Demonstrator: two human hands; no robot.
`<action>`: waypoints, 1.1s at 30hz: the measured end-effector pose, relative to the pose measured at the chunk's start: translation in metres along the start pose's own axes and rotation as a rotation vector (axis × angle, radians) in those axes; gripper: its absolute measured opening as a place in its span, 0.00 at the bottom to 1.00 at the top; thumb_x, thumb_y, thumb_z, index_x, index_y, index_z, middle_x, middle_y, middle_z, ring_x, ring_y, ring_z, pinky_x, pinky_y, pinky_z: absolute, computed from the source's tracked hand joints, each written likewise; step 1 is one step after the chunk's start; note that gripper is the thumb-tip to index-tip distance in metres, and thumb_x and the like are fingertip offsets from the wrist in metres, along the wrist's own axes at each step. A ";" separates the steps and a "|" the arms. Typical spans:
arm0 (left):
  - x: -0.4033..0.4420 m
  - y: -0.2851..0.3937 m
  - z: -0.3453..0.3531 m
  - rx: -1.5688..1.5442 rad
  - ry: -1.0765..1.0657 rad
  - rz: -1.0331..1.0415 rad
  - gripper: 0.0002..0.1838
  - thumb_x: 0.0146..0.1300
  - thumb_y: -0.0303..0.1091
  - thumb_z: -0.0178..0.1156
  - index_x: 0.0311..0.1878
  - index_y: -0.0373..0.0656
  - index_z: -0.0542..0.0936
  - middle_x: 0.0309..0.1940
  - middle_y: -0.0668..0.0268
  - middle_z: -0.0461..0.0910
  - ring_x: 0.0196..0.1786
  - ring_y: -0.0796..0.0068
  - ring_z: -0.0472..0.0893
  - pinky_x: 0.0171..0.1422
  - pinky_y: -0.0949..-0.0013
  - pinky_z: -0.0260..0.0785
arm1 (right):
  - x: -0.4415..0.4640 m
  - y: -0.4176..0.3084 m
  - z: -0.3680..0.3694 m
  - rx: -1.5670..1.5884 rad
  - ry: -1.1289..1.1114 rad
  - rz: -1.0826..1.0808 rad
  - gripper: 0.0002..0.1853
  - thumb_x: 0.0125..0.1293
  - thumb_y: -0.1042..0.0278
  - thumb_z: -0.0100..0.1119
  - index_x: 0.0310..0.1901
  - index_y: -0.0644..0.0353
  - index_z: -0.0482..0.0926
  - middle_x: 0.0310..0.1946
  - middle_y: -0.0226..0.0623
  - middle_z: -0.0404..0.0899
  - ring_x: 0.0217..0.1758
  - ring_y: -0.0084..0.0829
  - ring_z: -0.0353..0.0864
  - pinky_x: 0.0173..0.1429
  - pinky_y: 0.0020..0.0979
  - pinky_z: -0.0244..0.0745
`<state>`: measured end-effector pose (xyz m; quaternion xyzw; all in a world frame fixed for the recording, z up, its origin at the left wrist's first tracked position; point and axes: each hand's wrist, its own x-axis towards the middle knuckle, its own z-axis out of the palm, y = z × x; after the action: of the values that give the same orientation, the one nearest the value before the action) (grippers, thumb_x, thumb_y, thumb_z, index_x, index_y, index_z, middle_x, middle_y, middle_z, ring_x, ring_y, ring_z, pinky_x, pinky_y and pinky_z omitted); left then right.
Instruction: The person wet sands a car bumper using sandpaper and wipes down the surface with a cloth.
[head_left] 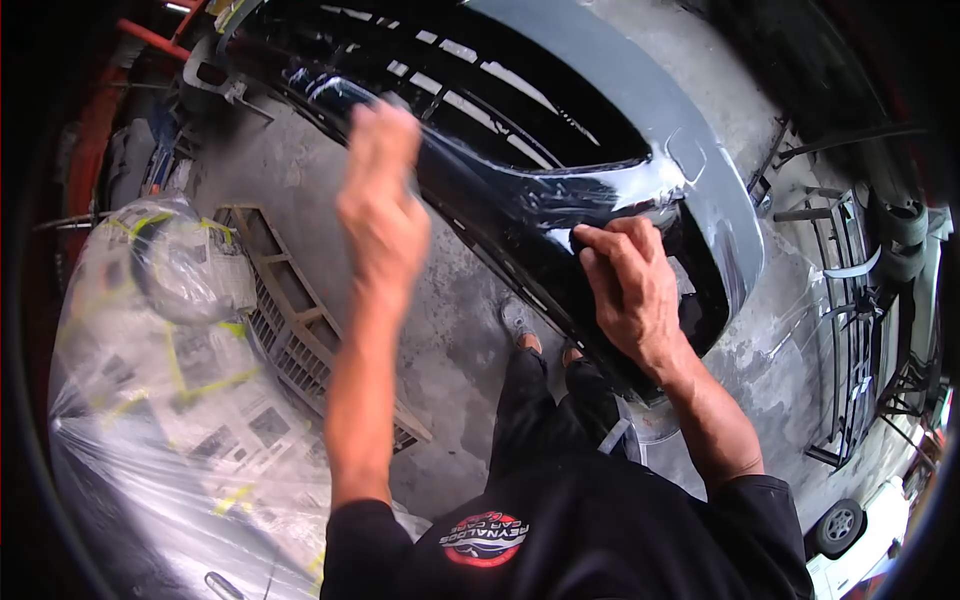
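Note:
A car bumper (480,185), glossy black with a dull grey outer band, stretches across in front of me. My left hand (385,190) is blurred by motion over its near edge, left of centre. The fingers look bent around something dark grey at their tips, too smeared to name. Farther right, my right hand (635,285) grips the bumper near its right end, beside a corner opening. Its fingers are curled, with the index finger and thumb against the black surface; the undersides of the fingers are hidden.
On the left stands a car part masked with plastic sheet (180,400), newspaper and yellow tape. A slatted grille panel (290,300) lies on the concrete floor (450,290) beside it. Metal racks (845,300) stand at right, with a white vehicle (880,520) at lower right.

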<state>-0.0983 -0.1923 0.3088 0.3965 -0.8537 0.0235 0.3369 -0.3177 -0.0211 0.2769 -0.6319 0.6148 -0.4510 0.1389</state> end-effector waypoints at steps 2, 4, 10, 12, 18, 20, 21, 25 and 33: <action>-0.027 0.032 0.001 -0.074 -0.106 0.176 0.37 0.54 0.11 0.47 0.67 0.42 0.83 0.69 0.52 0.80 0.78 0.48 0.72 0.86 0.51 0.59 | 0.000 0.000 -0.001 0.009 0.003 0.002 0.13 0.68 0.78 0.68 0.53 0.59 0.84 0.44 0.42 0.76 0.45 0.42 0.77 0.48 0.38 0.74; -0.024 0.021 -0.007 -0.112 -0.180 0.266 0.36 0.56 0.11 0.45 0.68 0.42 0.83 0.68 0.52 0.81 0.78 0.49 0.72 0.87 0.51 0.58 | -0.001 -0.001 -0.001 0.020 0.012 0.008 0.13 0.67 0.78 0.69 0.53 0.59 0.84 0.43 0.41 0.76 0.45 0.41 0.77 0.47 0.38 0.74; -0.013 0.003 -0.006 0.035 -0.034 0.012 0.27 0.67 0.16 0.50 0.67 0.39 0.82 0.70 0.50 0.79 0.77 0.48 0.73 0.85 0.49 0.60 | -0.001 -0.001 -0.001 0.023 0.008 0.023 0.13 0.68 0.78 0.68 0.53 0.59 0.84 0.43 0.42 0.76 0.45 0.42 0.77 0.48 0.39 0.74; -0.067 0.061 -0.003 -0.058 -0.182 0.103 0.26 0.69 0.18 0.53 0.68 0.39 0.82 0.71 0.51 0.78 0.78 0.47 0.73 0.84 0.46 0.59 | -0.001 -0.004 -0.004 0.018 -0.033 0.077 0.13 0.69 0.77 0.67 0.54 0.60 0.86 0.45 0.44 0.78 0.49 0.44 0.80 0.51 0.40 0.78; -0.032 0.026 -0.003 0.052 -0.151 0.271 0.23 0.69 0.21 0.60 0.66 0.42 0.84 0.70 0.55 0.80 0.77 0.52 0.74 0.83 0.45 0.63 | -0.002 -0.004 -0.002 0.014 -0.022 0.054 0.13 0.69 0.77 0.67 0.54 0.59 0.86 0.44 0.45 0.78 0.49 0.44 0.81 0.51 0.40 0.78; -0.050 0.041 -0.004 -0.019 -0.204 0.242 0.23 0.70 0.21 0.58 0.66 0.43 0.84 0.70 0.55 0.80 0.78 0.52 0.73 0.83 0.46 0.62 | -0.001 0.002 0.000 -0.001 0.015 -0.024 0.14 0.67 0.78 0.69 0.53 0.59 0.84 0.43 0.40 0.76 0.44 0.39 0.76 0.47 0.38 0.73; -0.063 0.057 -0.006 -0.090 -0.272 0.291 0.23 0.70 0.21 0.57 0.67 0.43 0.84 0.70 0.55 0.80 0.78 0.54 0.73 0.84 0.47 0.61 | -0.001 0.001 0.000 0.005 0.015 -0.016 0.14 0.67 0.78 0.69 0.53 0.59 0.84 0.43 0.40 0.76 0.44 0.39 0.76 0.47 0.38 0.73; -0.031 0.008 -0.010 -0.011 -0.185 0.378 0.28 0.65 0.15 0.50 0.66 0.39 0.84 0.69 0.53 0.81 0.78 0.53 0.74 0.84 0.49 0.60 | -0.002 -0.002 -0.002 -0.003 -0.012 0.041 0.14 0.68 0.77 0.67 0.54 0.59 0.86 0.44 0.44 0.78 0.49 0.44 0.81 0.51 0.40 0.78; -0.048 0.043 -0.002 -0.121 -0.189 0.232 0.30 0.62 0.15 0.49 0.66 0.40 0.84 0.68 0.53 0.81 0.77 0.48 0.73 0.84 0.47 0.62 | -0.002 -0.005 -0.002 0.003 -0.016 0.054 0.14 0.68 0.78 0.67 0.54 0.60 0.86 0.44 0.44 0.78 0.48 0.43 0.80 0.50 0.40 0.78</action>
<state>-0.1047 -0.1309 0.2918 0.2747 -0.9214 -0.0268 0.2735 -0.3154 -0.0177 0.2812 -0.6187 0.6296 -0.4429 0.1570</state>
